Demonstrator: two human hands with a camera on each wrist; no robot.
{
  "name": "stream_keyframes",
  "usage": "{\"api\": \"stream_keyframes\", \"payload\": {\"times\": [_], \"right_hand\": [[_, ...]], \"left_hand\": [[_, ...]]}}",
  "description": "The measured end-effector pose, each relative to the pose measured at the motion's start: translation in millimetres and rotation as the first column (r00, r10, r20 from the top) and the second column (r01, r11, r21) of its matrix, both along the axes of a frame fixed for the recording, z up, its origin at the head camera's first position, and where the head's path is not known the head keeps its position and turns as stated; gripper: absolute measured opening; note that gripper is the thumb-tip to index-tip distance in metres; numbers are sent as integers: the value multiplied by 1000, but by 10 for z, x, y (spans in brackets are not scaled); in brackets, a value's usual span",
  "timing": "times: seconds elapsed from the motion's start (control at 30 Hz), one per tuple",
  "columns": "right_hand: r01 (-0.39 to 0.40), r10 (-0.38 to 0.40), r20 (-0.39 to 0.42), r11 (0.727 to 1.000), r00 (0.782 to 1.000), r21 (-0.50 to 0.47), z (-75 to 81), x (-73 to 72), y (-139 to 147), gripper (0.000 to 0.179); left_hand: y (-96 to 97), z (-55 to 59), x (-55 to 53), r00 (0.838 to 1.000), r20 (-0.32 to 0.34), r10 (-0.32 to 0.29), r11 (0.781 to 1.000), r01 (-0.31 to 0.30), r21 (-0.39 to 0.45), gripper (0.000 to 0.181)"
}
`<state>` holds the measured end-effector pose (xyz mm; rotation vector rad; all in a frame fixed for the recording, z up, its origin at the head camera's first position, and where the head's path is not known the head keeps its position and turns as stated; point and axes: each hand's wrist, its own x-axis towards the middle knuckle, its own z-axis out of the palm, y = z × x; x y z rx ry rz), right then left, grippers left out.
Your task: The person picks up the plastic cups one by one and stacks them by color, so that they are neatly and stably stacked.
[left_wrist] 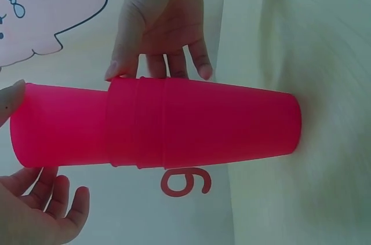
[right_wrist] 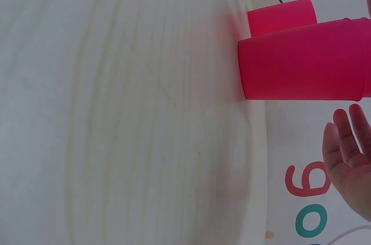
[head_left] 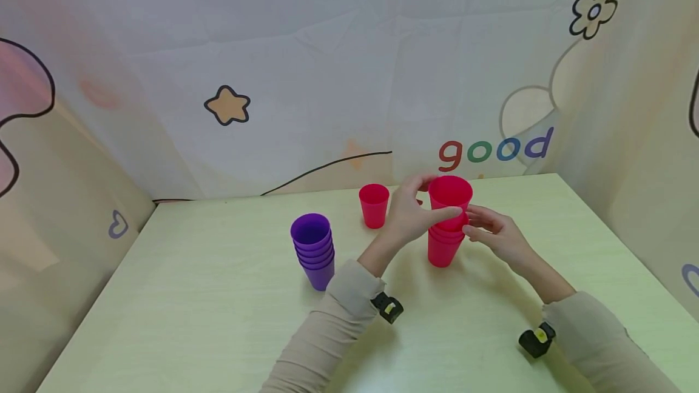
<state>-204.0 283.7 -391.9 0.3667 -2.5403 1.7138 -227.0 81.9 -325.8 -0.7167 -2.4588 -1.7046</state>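
Note:
My left hand [head_left: 411, 211] grips the uppermost red cup [head_left: 450, 190], thumb in front and fingers behind. That cup stands high out of a stack of red cups [left_wrist: 232, 123], its lower part inside the topmost rim. Beside the stack on the right, my right hand [head_left: 502, 238] has thumb and fingers extended, fingertips close at the rims. The right wrist view shows these fingers [right_wrist: 346, 141] nearly straight next to the stack. A single red cup [head_left: 374, 206] stands upright left of my left hand.
A stack of several purple cups [head_left: 312, 250] stands on the pale table [head_left: 207, 308], left of my left forearm. A printed cloth [head_left: 327, 77] hangs behind the table's back edge, with more cloth along both sides.

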Motion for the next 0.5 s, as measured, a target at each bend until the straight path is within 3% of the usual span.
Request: {"api": "stream_keyframes", "payload": {"times": [0.5], "right_hand": [[5, -5, -3, 1000, 1000, 9, -15, -3, -3, 55]], "left_hand": [[7, -164, -47, 994, 112, -11, 999, 16, -48, 64]]}}
